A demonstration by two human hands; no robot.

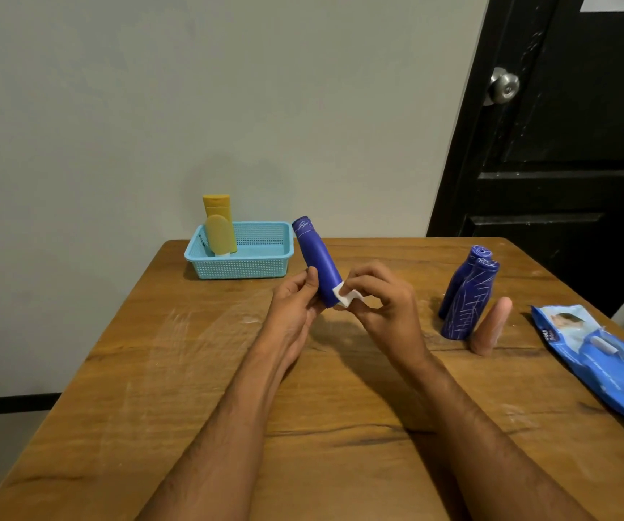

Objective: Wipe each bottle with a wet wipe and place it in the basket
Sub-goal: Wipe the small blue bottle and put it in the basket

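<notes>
above the table, left hand grips light, smooth, probably slippery blue bottle low, right hand pinching wet wipe.

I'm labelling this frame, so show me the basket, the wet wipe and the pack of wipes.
basket [240,270]: head view, front wall.
wet wipe [345,296]: head view, folded white middle.
pack of wipes [603,366]: head view, blue top face.
</notes>
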